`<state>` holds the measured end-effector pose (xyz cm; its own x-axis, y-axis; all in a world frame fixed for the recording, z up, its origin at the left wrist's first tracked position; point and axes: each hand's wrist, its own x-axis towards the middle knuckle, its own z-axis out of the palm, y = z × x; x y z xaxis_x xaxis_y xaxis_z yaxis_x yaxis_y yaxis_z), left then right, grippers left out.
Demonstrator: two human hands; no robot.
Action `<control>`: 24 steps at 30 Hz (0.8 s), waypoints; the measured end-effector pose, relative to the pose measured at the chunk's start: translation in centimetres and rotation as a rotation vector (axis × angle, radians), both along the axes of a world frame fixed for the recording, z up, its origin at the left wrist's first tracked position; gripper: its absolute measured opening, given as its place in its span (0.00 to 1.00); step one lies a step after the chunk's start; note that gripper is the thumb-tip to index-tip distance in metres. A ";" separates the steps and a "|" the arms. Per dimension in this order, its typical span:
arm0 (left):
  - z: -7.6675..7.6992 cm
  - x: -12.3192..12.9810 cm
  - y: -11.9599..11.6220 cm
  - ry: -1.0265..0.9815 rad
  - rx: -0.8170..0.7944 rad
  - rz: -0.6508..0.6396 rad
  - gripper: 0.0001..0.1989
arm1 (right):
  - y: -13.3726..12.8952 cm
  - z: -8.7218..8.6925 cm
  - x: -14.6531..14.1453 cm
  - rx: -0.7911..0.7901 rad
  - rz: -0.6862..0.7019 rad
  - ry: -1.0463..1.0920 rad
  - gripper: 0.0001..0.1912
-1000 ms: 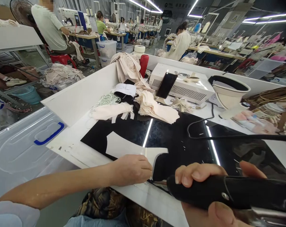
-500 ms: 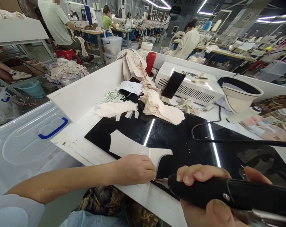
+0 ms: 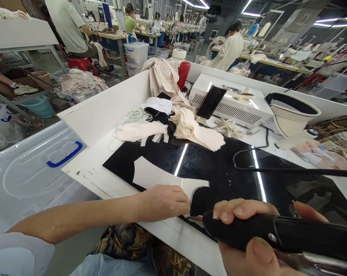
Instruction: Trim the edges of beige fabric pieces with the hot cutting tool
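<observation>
A: Under the left hand point(image 3: 162, 202) lies a white piece point(image 3: 156, 177). It sits flat on the black mat point(image 3: 219, 172), right at the near edge of the table point(image 3: 87, 168).

B: Is the hand gripping it?

A: No. The hand lies on it with fingers curled down, pressing it flat. It is not lifting it.

B: And the right hand point(image 3: 248, 245)?

A: It is closed tight around a black tool point(image 3: 277, 232). The thin tip pokes out toward the left hand and meets the piece just beside those fingers.

B: How much is done?

A: I think only a bit. The piece has a curved dip on the side near the tool. The long part past the left hand looks whole. I cannot tell how far the tip has gone, so most of it seems still to do.

B: What is past the hands?

A: A black cord point(image 3: 277, 168) runs over the mat, above the right hand. Farther off are cream cloth pieces point(image 3: 196, 132), some white loops point(image 3: 136, 115), and a phone point(image 3: 210, 101) leaning on a white box point(image 3: 236, 105). A bowl point(image 3: 294, 115) is far past the right hand.

B: And beside the left arm?

A: A clear lid point(image 3: 32, 172) with a blue handle. Other people sit at tables far behind.
</observation>
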<state>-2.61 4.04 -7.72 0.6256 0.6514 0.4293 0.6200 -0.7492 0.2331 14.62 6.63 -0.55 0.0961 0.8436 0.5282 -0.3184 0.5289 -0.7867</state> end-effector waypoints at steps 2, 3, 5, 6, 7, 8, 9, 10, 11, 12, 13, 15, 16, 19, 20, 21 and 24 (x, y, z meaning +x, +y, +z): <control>0.2 0.1 0.0 0.012 0.006 0.028 0.07 | 0.0 0.1 -0.1 0.012 -0.013 -0.009 0.30; 0.3 0.1 0.0 0.015 0.015 0.038 0.08 | 0.0 0.1 -0.1 0.021 -0.016 -0.015 0.30; 0.4 0.2 0.0 0.007 0.041 0.051 0.09 | 0.1 0.1 -0.1 0.035 -0.017 -0.020 0.30; 0.4 0.3 0.0 -0.003 0.055 0.050 0.10 | 0.1 0.1 -0.1 0.036 -0.014 -0.021 0.31; 0.4 0.3 0.0 -0.014 0.071 0.040 0.10 | 0.2 0.1 -0.1 0.030 -0.015 -0.018 0.31; 0.3 0.3 0.0 -0.019 0.084 0.024 0.10 | 0.1 0.1 -0.1 0.021 -0.020 -0.010 0.31; 0.2 0.3 0.0 -0.014 0.089 0.009 0.10 | 0.1 0.0 -0.1 0.007 -0.025 -0.003 0.32; 0.1 0.2 0.0 -0.004 0.088 -0.005 0.10 | 0.1 0.0 -0.1 -0.006 -0.028 0.003 0.32; 0.0 0.1 0.0 0.006 0.083 -0.016 0.09 | 0.1 -0.1 -0.1 -0.020 -0.030 0.006 0.33; -0.1 0.1 0.1 0.015 0.077 -0.022 0.09 | 0.0 -0.1 -0.1 -0.026 -0.032 0.008 0.33; -0.1 -0.1 0.1 0.022 0.073 -0.027 0.09 | 0.0 -0.1 -0.2 -0.026 -0.033 0.010 0.33; -0.1 -0.3 0.1 0.029 0.082 -0.049 0.09 | 0.0 -0.2 -0.2 -0.019 -0.033 0.008 0.33; 0.0 -0.5 0.1 0.031 0.090 -0.063 0.10 | -0.1 -0.2 -0.3 -0.012 -0.036 0.009 0.32; 0.3 -1.0 0.0 0.039 0.103 -0.088 0.11 | -0.1 -0.2 -0.3 -0.020 -0.057 0.013 0.32; 0.4 -1.1 0.0 0.042 0.103 -0.088 0.12 | -0.1 -0.2 -0.3 -0.028 -0.059 0.009 0.33; 0.4 -1.2 -0.1 0.049 0.102 -0.089 0.13 | -0.1 -0.2 -0.2 -0.036 -0.062 0.007 0.33; 0.5 -1.5 -0.2 0.084 0.098 -0.095 0.15 | -0.1 -0.2 0.0 -0.064 -0.057 -0.049 0.33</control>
